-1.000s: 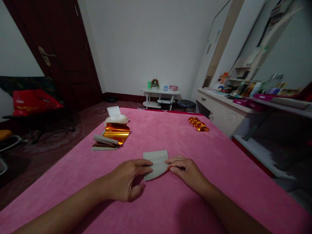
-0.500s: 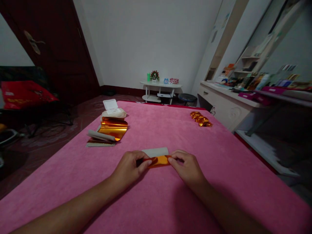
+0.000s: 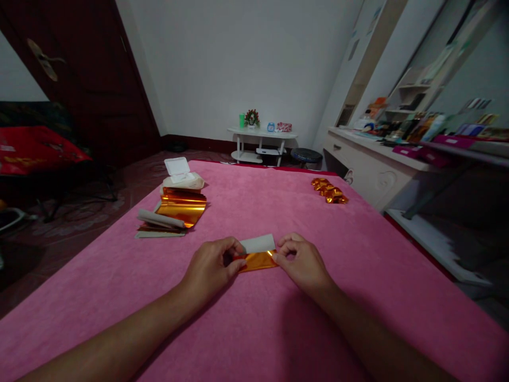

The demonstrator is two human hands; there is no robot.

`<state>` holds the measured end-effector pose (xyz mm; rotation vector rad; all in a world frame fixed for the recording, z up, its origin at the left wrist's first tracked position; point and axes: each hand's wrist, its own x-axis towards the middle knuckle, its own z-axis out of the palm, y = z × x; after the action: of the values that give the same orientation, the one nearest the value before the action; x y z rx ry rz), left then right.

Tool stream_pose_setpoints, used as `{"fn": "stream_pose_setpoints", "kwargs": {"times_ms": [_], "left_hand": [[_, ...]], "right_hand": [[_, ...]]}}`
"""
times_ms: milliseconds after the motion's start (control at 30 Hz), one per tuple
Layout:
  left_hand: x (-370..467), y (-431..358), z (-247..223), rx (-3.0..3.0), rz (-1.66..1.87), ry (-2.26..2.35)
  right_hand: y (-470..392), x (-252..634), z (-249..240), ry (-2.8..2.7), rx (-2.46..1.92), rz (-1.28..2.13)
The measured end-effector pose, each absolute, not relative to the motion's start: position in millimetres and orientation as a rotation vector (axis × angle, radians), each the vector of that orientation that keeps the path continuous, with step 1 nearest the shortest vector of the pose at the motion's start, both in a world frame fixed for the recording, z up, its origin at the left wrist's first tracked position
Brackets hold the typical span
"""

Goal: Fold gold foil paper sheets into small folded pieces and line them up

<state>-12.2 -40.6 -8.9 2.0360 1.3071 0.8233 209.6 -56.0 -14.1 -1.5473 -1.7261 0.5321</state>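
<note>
A sheet of gold foil paper lies on the pink cloth in front of me, its near part folded over into a shiny strip and its dull grey backing showing along the far side. At its left end, my left hand is closed, thumb on the gold strip and fingers curled behind. My right hand is closed at the right end, with the thumb and bent index finger on the foil's corner. Parts of the fingers under the paper are hidden.
Gold foil sheets are piled at the left, beside a pack of wipes with its lid up. Folded gold foil pieces lie at the far right of the pink cloth. Beyond stands a small white table.
The gold strip now lies flatter, and more of the grey backing shows beyond it. My right fingers have lifted a little and spread slightly. The view has shifted slightly.
</note>
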Motion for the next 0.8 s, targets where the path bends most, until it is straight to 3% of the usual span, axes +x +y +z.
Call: {"fn": "stream_pose_setpoints", "kwargs": {"times_ms": [300, 800], "left_hand": [[-18.7, -39.4, -10.2, 2.103, 0.75, 1.449], [-24.4, -30.6, -7.6, 2.169, 0.705, 1.432]], "right_hand": [[-52.0, 203.6, -6.7, -1.832, -1.667, 0.371], [-54.8, 201.5, -4.9, -1.743, -1.819, 0.427]]}}
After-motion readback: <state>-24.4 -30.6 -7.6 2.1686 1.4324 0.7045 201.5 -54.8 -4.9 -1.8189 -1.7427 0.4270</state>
